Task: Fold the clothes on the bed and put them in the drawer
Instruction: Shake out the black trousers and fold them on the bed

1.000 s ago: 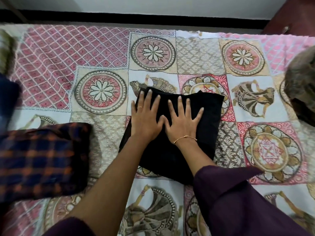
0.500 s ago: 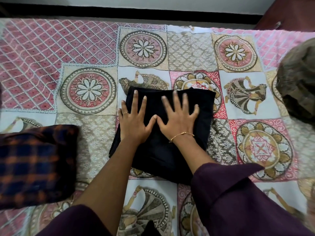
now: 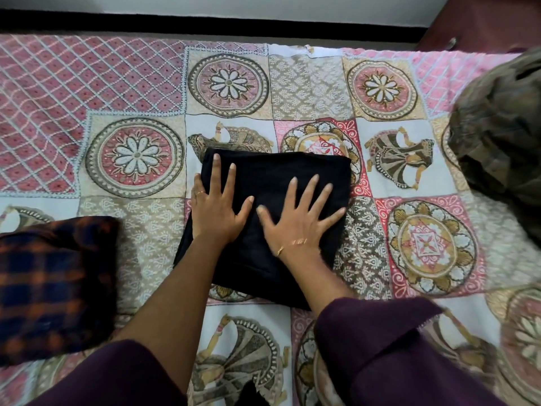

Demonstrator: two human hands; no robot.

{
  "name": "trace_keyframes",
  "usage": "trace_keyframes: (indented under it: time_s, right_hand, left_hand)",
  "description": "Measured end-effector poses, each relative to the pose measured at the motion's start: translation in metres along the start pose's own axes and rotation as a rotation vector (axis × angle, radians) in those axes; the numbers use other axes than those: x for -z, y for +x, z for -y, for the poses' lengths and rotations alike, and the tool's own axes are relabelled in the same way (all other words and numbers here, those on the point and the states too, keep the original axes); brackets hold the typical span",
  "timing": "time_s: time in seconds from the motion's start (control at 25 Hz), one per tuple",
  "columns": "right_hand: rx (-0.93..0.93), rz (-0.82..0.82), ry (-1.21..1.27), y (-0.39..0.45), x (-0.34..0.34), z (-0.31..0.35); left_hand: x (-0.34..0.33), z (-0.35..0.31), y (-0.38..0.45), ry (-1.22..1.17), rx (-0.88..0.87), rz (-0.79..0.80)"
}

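Observation:
A folded black garment (image 3: 319, 171) lies in the middle of the patterned bed cover (image 3: 316, 83). My left hand (image 3: 218, 206) lies flat on its left part, fingers straight, the outer fingers at the cloth's left edge. My right hand (image 3: 295, 218) presses flat on its right part with fingers spread. A folded blue and orange checked garment (image 3: 55, 285) sits at the left of the bed. A crumpled olive patterned garment (image 3: 503, 150) lies at the right edge.
A dark band of wall base (image 3: 205, 24) runs behind the bed's far edge. Dark red-brown furniture (image 3: 483, 22) stands at the top right corner. Open bed cover stretches at the far left and between the black garment and the olive one.
My hands slid a little apart on the black garment, the right one toward the right side and nearer me. The view shifted slightly, so everything sits more to the left.

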State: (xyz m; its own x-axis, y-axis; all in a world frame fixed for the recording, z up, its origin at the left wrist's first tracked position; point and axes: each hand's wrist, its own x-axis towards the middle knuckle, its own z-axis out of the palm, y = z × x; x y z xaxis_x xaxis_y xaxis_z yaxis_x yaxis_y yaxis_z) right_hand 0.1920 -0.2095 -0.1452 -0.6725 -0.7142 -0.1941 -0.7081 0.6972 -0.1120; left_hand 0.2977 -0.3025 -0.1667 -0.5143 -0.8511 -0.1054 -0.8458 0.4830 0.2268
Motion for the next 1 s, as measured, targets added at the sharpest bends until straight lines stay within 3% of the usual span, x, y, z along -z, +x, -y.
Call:
trace_keyframes:
  time_s: [0.2, 0.36, 0.48, 0.68, 0.88, 1.0]
  right_hand:
    - [0.042, -0.126, 0.031, -0.036, -0.027, 0.0]
    - [0.042, -0.078, 0.048, -0.032, -0.026, 0.003]
    - [0.055, 0.008, 0.043, -0.034, -0.026, -0.003]
    - [0.072, 0.186, -0.011, -0.038, -0.001, -0.008]
    - [0.024, 0.364, 0.245, -0.059, 0.049, 0.0]
    - [-0.033, 0.296, 0.669, -0.078, 0.097, 0.018]
  left_hand:
    - [0.009, -0.003, 0.0, 0.037, -0.016, -0.011]
    - [0.029, -0.014, 0.001, -0.024, 0.378, 0.025]
    - [0.046, 0.003, 0.008, -0.295, 0.554, 0.175]
    - [0.08, 0.019, -0.024, -1.073, 0.634, 0.531]
    - [0.113, -0.002, -0.056, -1.198, 0.551, 0.281]
    - [0.148, -0.027, -0.068, -0.925, 0.318, 0.093]
